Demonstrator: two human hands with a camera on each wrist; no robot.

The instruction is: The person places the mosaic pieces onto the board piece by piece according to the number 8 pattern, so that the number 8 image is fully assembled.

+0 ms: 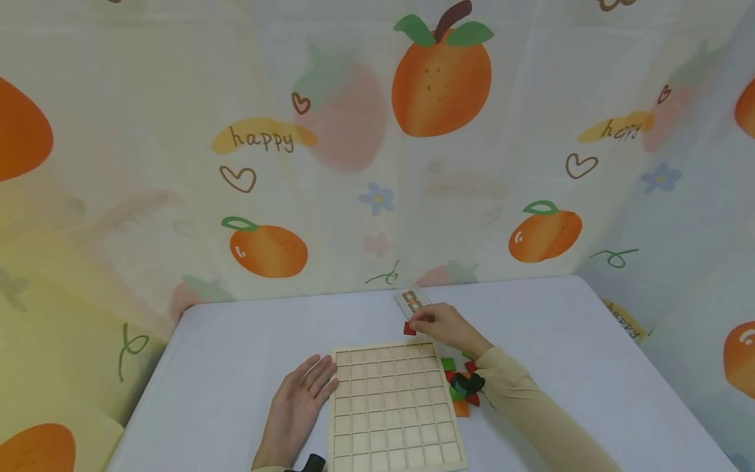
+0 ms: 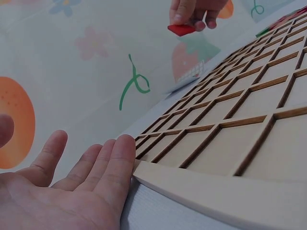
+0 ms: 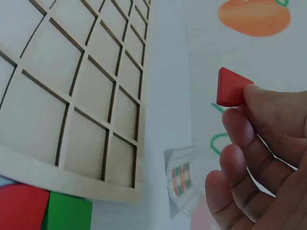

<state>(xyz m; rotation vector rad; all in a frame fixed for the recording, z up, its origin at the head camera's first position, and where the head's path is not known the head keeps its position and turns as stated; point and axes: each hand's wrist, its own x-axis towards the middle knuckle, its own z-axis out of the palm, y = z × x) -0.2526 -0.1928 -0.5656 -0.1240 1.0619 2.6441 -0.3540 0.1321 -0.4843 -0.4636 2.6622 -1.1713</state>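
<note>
A pale wooden grid board (image 1: 390,406) with square cells lies on the table. Between thumb and index finger, my right hand (image 1: 446,326) pinches a small red square tile (image 3: 232,88), held above the board's far edge. Its other fingers curl loosely below the tile in the right wrist view. My left hand (image 1: 297,401) lies palm up at the board's left side, fingers straight, with the fingertips (image 2: 125,146) against the wooden rim. Behind the right hand is a small card (image 1: 409,300) printed with a coloured grid pattern, partly covered by the hand in the head view.
A loose pile of red, green and orange pieces, among them an orange tile (image 1: 462,409) and a green tile (image 1: 449,364), lies along the board's right side, partly hidden under the right wrist. A fruit-patterned curtain (image 1: 342,216) hangs behind the white table (image 1: 236,347).
</note>
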